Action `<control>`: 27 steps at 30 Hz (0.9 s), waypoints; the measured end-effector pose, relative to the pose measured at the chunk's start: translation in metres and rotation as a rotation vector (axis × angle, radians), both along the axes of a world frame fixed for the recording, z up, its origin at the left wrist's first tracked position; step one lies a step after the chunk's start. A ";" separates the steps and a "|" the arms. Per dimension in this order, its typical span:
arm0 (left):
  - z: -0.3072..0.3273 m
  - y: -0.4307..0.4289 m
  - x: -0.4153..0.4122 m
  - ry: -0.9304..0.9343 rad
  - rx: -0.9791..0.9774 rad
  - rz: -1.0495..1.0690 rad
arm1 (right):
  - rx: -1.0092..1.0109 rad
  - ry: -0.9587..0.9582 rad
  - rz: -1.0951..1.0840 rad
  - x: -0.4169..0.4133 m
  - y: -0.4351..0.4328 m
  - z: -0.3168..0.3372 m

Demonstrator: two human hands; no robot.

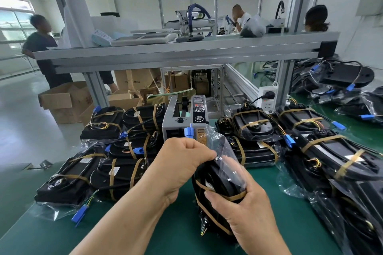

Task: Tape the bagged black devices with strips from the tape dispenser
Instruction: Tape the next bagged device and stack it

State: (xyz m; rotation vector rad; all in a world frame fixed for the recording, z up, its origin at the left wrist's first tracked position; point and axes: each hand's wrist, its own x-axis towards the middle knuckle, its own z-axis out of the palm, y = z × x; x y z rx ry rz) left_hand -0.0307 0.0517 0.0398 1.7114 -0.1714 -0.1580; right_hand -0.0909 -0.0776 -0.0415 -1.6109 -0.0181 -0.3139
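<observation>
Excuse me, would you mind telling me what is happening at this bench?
A person is holding one bagged black device upright over the green mat, left hand gripping its top, right hand gripping its side. It already carries brown tape strips. The tape dispenser stands just behind, between piles of taped devices.

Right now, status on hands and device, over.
Left hand, right hand both grip bagged black device. Tape bands on it. Tape dispenser right behind; bag's top overlaps it.

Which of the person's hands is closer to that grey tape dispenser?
Left. The left hand grips the bagged device just in front of the tape dispenser; the right hand holds it lower, nearer the person.
</observation>
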 end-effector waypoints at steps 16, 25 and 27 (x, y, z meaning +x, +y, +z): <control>-0.014 -0.004 -0.003 -0.150 0.161 0.149 | -0.036 -0.058 0.021 -0.001 0.004 -0.006; -0.025 -0.005 0.000 -0.146 0.139 0.257 | -0.060 -0.109 0.060 0.003 0.006 -0.008; -0.025 -0.003 0.001 -0.111 0.120 0.247 | -0.074 -0.119 0.058 0.003 0.006 -0.010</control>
